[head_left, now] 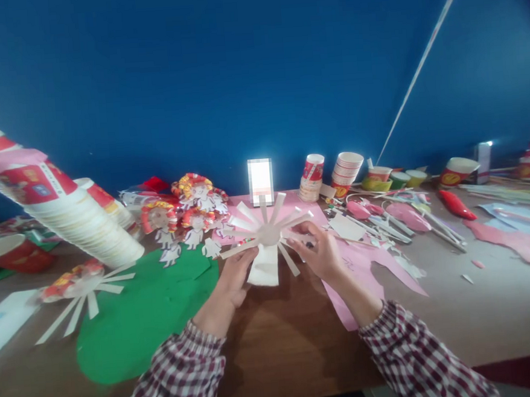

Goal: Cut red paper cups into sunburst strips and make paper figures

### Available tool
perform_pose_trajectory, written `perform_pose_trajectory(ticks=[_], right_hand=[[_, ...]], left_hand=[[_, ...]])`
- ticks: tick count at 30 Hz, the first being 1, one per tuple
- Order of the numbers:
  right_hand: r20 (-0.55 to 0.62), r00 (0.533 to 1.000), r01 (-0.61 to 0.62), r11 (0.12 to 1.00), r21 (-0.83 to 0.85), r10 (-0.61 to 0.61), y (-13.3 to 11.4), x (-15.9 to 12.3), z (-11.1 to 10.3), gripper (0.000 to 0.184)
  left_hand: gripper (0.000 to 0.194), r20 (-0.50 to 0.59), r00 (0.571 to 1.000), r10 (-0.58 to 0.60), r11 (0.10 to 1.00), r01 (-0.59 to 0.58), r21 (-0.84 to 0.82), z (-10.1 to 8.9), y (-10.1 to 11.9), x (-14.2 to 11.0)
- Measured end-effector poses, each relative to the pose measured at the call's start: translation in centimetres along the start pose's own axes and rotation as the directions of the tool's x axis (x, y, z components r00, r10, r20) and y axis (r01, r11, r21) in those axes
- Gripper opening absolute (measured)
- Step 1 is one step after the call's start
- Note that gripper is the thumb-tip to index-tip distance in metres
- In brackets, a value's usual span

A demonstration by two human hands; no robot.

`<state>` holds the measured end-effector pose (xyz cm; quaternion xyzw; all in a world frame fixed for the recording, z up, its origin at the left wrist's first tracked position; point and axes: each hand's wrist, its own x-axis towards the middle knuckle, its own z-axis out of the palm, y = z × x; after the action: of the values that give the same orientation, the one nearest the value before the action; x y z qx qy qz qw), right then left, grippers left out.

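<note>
A white paper cup [268,234] with its wall cut into strips, splayed out around its round base, is held between my hands above the brown table. One wide section of the wall points down toward me. My left hand [235,278] grips it at the lower left, with the thumb by the wide section. On the other side, my right hand [322,250] is closed with thumb and fingertips at strips on the right. A similar cut-up cup [87,286] with a red and yellow curled part lies farther left, partly over a green paper sheet [164,314].
Tall stacks of paper cups [85,220] lean at the left. Several curled paper figures [196,218] stand behind my left hand. Pink paper [356,271], scraps and sticks are spread at right. Cup stacks [347,171] line the blue wall [193,76]; a blurred white rectangle [261,180] appears ahead.
</note>
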<state>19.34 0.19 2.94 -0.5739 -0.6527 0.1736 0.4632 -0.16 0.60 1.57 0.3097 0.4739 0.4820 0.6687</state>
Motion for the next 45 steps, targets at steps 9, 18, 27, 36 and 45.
perform_pose_trajectory(ticks=[9,18,27,36,45], right_hand=[[-0.222,0.940,0.223,0.960,-0.171,-0.258,-1.0,-1.4,1.4,0.019],[-0.126,0.921,0.356,0.928,-0.106,-0.368,-2.1,-2.5,0.8,0.021],[0.477,0.879,-0.250,0.864,0.437,0.013,-2.6,-2.9,3.1,0.040],[0.463,0.834,-0.549,0.521,0.654,0.299,-1.4,-2.8,4.2,0.030],[0.331,0.898,-0.432,0.717,0.547,0.289,-1.1,-2.3,3.7,0.030]], left_hand=[[0.028,-0.095,0.995,-0.027,0.986,0.012,-0.164,0.2,0.6,0.0],[0.025,-0.043,0.999,0.015,0.977,-0.024,-0.213,-0.3,0.2,0.6],[0.029,-0.096,0.995,0.021,0.985,-0.036,-0.168,0.4,0.2,-0.1],[0.033,0.059,0.998,-0.026,0.988,0.034,-0.152,1.4,-0.5,-1.0],[0.029,0.196,0.979,-0.049,0.979,0.086,-0.183,1.5,-0.7,-1.1]])
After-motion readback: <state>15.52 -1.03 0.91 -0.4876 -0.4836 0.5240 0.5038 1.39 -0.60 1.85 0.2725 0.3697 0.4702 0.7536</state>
